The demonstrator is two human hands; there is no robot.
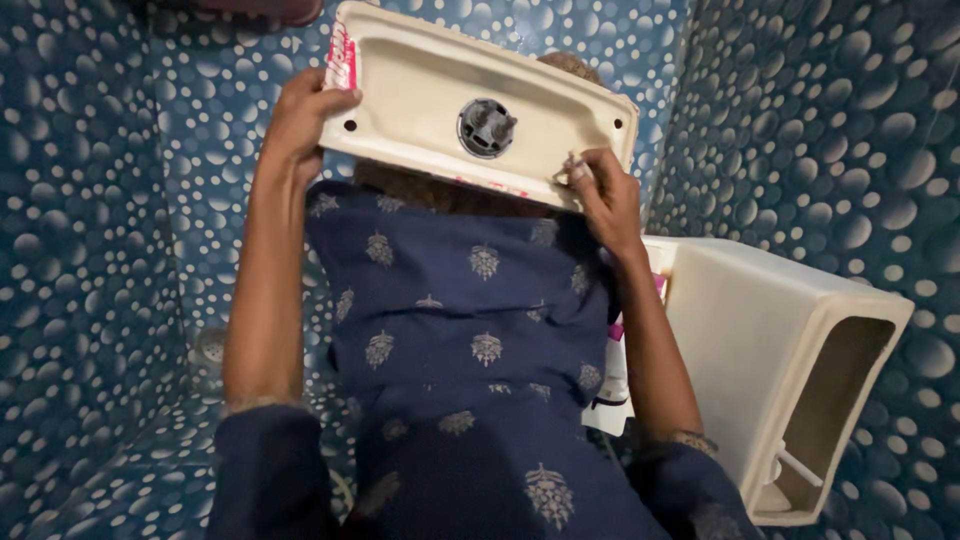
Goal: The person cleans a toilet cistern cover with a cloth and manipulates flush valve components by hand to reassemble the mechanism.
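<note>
I hold a cream toilet-cistern lid [410, 85] with its hollow underside towards me, above my lap in a navy patterned garment [460, 330]. My left hand [300, 115] grips the lid's left end, thumb over the rim beside a small hole. At the lower right edge, the fingertips of my right hand [605, 195] pinch the rim. A grey round push-button fitting [486, 127] sits in the lid's middle. A pink and white label [342, 55] sticks to its left end.
A cream cistern tank [740, 320] lies on its side at my right, its open top facing lower right, with a white fitting inside. Blue tiles with white spots [90, 250] cover the walls and floor close around me.
</note>
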